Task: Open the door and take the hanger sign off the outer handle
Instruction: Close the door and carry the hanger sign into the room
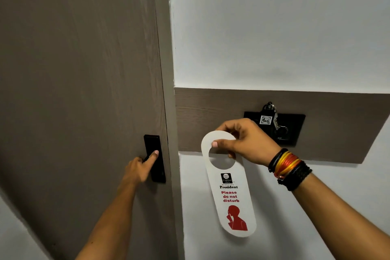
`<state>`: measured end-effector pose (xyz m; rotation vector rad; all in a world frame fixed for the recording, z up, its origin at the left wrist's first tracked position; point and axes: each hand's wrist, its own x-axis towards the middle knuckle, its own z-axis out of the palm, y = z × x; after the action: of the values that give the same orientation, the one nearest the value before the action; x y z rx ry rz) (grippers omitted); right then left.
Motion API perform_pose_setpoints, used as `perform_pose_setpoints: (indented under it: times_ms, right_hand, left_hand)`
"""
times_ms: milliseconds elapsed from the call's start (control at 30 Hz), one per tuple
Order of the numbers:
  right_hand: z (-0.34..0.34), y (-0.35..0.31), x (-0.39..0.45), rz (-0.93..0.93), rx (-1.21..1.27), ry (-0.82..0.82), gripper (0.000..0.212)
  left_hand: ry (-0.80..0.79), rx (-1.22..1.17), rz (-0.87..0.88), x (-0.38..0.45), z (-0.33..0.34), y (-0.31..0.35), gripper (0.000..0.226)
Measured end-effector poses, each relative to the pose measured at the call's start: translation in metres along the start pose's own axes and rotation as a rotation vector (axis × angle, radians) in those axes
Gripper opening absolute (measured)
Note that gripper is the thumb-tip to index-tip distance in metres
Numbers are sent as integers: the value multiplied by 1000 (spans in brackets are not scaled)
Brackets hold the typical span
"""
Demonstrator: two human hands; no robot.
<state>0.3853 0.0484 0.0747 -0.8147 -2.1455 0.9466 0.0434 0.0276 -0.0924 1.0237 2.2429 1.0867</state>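
Our right hand [245, 142] pinches the sign [229, 192] by its loop.
Our left hand [140, 168] grips the black handle [155, 158] near the door [80, 91] edge; the sign hangs free.

Two bare forearms come up from the bottom of the frame, neither covered by a sleeve. The left hand [140, 170], left of centre, wears nothing: no ring, watch or band shows. The right hand [242, 143], at centre right, has a stack of wristbands [289, 168] at the wrist: black cords, then red, orange and yellow threads, then wider black braided bands.
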Motion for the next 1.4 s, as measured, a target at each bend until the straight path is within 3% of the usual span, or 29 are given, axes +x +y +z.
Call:
perform_pose_setpoints:
  times_ms: [267, 400, 867, 1267, 1333, 1400]
  right_hand:
    - [7, 4, 14, -39, -50, 7, 9]
    - [10, 8, 20, -59, -81, -4, 8]
    - [24, 8, 68, -146, 30, 2, 10]
    - [28, 14, 56, 56, 295, 82, 18]
    - [28, 11, 50, 42, 317, 99, 16]
    - [29, 6, 47, 47, 343, 111, 13]
  left_hand:
    - [38, 62, 14, 20, 8, 0, 81]
    - [51, 207, 64, 25, 3, 7, 73]
    - [129, 494, 189, 23, -7, 24, 76]
    - [115, 852, 257, 2, -21, 45, 78]
    - [197, 845, 281, -18, -19, 49, 74]
    - [351, 618, 415, -45, -15, 47, 56]
